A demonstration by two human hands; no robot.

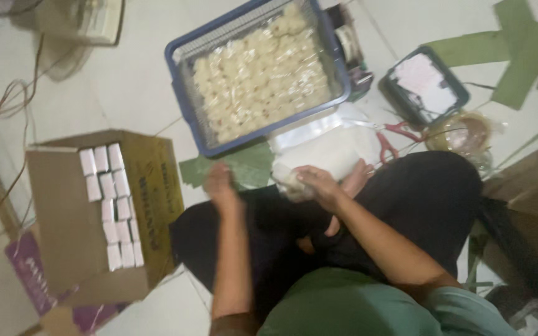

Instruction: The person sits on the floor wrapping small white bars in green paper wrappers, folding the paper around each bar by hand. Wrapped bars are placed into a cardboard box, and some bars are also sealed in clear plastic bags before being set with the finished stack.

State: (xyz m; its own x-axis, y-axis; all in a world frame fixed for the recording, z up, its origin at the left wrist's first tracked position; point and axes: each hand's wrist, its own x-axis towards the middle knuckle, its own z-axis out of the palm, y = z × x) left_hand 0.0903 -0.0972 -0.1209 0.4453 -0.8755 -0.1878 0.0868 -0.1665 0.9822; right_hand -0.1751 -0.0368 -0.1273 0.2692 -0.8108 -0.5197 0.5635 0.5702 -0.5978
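Observation:
I sit cross-legged on a tiled floor. My right hand (316, 182) grips a small pale wrapped lump (287, 180) just above my knee. My left hand (220, 184) rests at the edge of a green leaf piece (244, 167) lying on the floor; the blur hides whether it pinches it. Straight ahead stands a blue plastic basket (185, 99) filled with several pale round pieces under clear film. A stack of clear plastic sheets (337, 146) lies between the basket and my right hand.
An open cardboard box (63, 211) with rows of small white packets stands at my left. Red-handled scissors (393, 134), a dark tray with white paper (428, 84), a round roll (465, 132) and green leaf strips (518, 50) lie at the right. Cables (14, 99) trail at the far left.

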